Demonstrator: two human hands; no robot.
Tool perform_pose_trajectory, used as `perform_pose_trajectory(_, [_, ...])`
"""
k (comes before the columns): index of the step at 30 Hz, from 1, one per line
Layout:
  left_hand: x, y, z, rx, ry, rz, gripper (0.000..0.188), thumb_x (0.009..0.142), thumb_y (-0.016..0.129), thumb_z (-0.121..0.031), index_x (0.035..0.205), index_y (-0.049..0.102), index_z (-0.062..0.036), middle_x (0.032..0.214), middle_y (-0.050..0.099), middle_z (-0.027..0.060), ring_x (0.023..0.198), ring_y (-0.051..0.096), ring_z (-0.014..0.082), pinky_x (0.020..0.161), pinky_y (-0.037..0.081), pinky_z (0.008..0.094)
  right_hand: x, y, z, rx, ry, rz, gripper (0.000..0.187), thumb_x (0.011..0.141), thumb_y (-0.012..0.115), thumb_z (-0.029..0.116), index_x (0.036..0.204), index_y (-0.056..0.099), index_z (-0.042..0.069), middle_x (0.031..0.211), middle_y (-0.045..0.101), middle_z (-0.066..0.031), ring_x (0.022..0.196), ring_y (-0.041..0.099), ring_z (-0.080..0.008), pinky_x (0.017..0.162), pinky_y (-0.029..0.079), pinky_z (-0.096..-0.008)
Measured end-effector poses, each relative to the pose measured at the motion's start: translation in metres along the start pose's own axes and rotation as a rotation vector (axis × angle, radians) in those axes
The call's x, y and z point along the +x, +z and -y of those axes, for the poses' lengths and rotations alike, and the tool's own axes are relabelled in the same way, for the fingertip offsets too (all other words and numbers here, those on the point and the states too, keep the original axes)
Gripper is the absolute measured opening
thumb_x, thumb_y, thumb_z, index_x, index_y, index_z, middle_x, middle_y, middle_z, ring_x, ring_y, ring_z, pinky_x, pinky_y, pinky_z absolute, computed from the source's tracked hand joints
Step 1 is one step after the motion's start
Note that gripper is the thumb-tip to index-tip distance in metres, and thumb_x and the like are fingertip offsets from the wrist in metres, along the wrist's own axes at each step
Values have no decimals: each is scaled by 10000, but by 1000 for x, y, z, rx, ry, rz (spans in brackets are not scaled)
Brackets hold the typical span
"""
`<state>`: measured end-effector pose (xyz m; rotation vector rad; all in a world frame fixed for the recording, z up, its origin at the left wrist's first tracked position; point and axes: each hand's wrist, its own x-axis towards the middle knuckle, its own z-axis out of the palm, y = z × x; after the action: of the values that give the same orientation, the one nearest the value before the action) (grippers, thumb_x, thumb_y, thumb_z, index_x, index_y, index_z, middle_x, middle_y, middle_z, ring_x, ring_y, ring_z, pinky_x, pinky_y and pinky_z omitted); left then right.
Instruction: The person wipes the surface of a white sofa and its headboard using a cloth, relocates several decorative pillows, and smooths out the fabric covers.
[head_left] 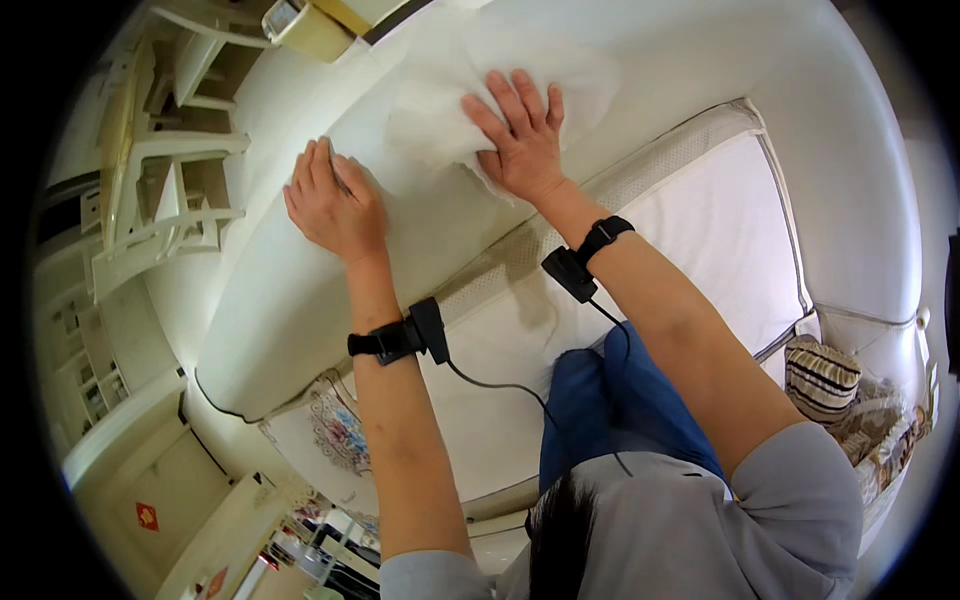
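Observation:
My right hand (pixel 522 140) lies flat with its fingers spread, pressing on a thin white cloth or wipe (pixel 440 110) against the pale sofa back (pixel 310 290). The sheet is wrinkled around the fingers, and its outer edges blend into the pale surface. Further left, my left hand (pixel 337 200) rests closed on the same sofa back. A narrow dark strip shows between its thumb and fingers; whether that is an object or a gap is unclear. Below both hands is the white quilted seat cover (pixel 690 220) with grey edging, and my legs in blue jeans (pixel 590 410) are on it.
Black straps with small boxes and cables (pixel 425 330) sit on both wrists. A striped cushion (pixel 822 378) lies at the right by the armrest, with a patterned fabric piece (pixel 335 430) at lower left. White chairs (pixel 190 180) and a cream bin (pixel 310 30) stand beyond the sofa.

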<state>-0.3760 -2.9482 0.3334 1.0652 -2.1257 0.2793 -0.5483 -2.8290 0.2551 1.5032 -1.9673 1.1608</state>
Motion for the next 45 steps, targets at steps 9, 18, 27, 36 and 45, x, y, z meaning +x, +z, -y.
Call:
perform_pose_trajectory(9, [-6,11,14,-17,-7,-126,213,877,524,-187,958,697,-93,1017,691,54,957,625,235,849,453,357,-54,24,-14,33,12,-62,663,744,635,234,1374,433,272,1507,271,-78,1408,188,-319,1114,78,-591])
perform_pose_trajectory(18, [-15,-8,-7,-214,-103,-162,237,902,534,-189,929,676,-1,920,673,184,868,624,349,792,484,399,-137,34,-33,122,133,28,799,775,613,109,1473,225,141,1499,130,-297,1376,147,-483,1076,103,-648])
perform_pose_trajectory(27, [-99,29,-26,113,62,-299,348,915,508,-235,1232,592,-120,1312,546,116,1224,481,338,1006,337,497,-161,43,-27,276,485,16,802,828,578,32,1486,120,43,1508,-17,-321,1398,50,-488,1123,143,-522])
perform_pose_trajectory(36, [-205,65,-52,-10,22,-15,611,811,576,-151,1400,413,-149,1503,241,208,1379,222,413,1058,223,592,-208,63,-40,422,1054,123,743,899,498,122,1364,38,-230,1446,92,-398,1343,182,-506,1129,184,-441])
perform_pose_trajectory(45, [-285,34,-44,-164,-118,310,515,840,559,-110,1329,428,-16,1458,260,278,1284,333,451,967,336,554,-211,40,38,325,278,356,647,806,552,43,1396,296,-26,1443,147,-390,1334,210,-525,1101,206,-538])
